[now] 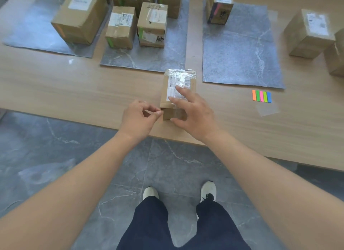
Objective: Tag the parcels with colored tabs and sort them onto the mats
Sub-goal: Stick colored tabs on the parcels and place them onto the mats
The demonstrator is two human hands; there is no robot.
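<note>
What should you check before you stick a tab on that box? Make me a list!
1. Box on the table, right hand resting on it: ok.
2. Left hand pinching a tab: cannot tell, too small to see.
3. Tab on this box: not ok, none shows.
4. Strip of coloured tabs lying on the table: ok.
5. Bare room on the right mat: ok.

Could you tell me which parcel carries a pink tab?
The lone parcel on the right mat; those on the middle mat show green tabs.
</note>
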